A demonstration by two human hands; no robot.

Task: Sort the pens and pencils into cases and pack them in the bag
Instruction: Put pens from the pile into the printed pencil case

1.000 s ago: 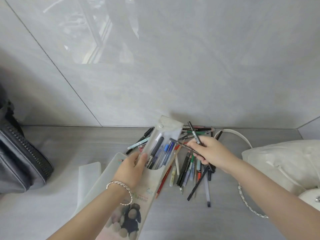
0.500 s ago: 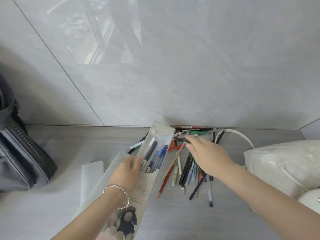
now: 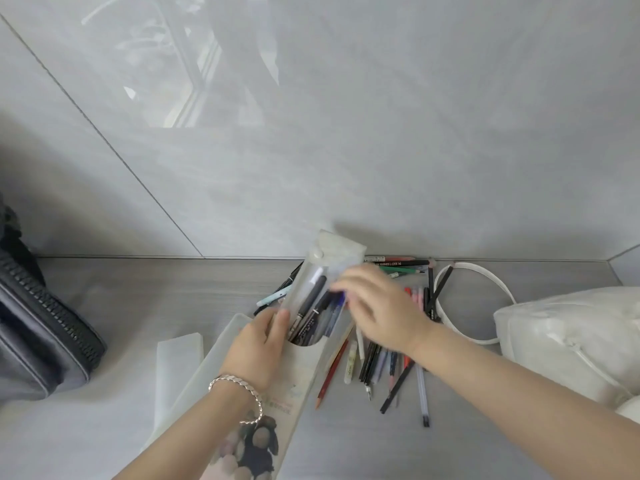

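The left hand (image 3: 259,344) holds a translucent pencil case (image 3: 304,372) tilted up off the grey surface (image 3: 166,299), thumb across the front by the scooped mouth and fingers curled behind. The snap flap (image 3: 341,249) is thrown back toward the wall. Several pens (image 3: 311,301), dark and blue, already stand inside. The right hand (image 3: 384,313) hovers at the mouth with fingers loosely bent. It is blurred, so it cannot be told whether it pinches a pen.

The loose pens and pencils (image 3: 381,362) lie just right of the case, running back to the surface's rear edge, with a red pencil (image 3: 332,372) close beside the case. A second frosted case (image 3: 178,362) lies flat under the left forearm. A dark zip bag (image 3: 45,334) sits at the left edge and a white bag (image 3: 568,341) at the right. Either could be the one meant.

Sorting looks well short of done. The pens are light, stiff and smooth, so they likely roll and slip. They are best pinched mid-barrel, a few at a time, and fed in end first. The case is thin and floppy, so it likely sags unless gripped near the mouth, as it is here
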